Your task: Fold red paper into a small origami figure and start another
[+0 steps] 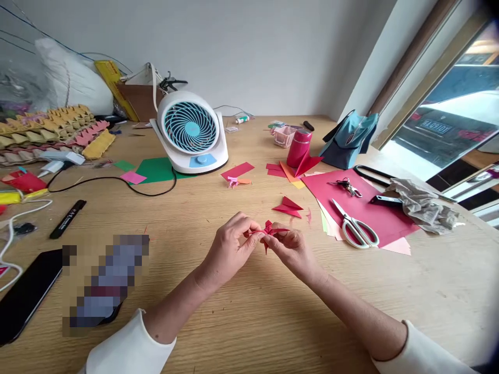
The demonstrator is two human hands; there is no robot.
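Here, at left, a black marker (68,219) on your desk (218,327); farther back, a white-and-blue fan (191,129). Your left hand (235,240) pinches one side of a small folded red paper figure (268,227), centred before you; your right hand (291,246) pinches its other side. Beyond, a loose folded red piece (288,203). Rightward, white-handled scissors (359,232), partly on a red sheet (325,189).

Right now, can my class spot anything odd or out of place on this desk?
Yes: the grey cloth at right lies crumpled beside the flat red sheet, looking untidy. Also, a reddish mark, perhaps a smear or scrap, shows near the folded red paper.
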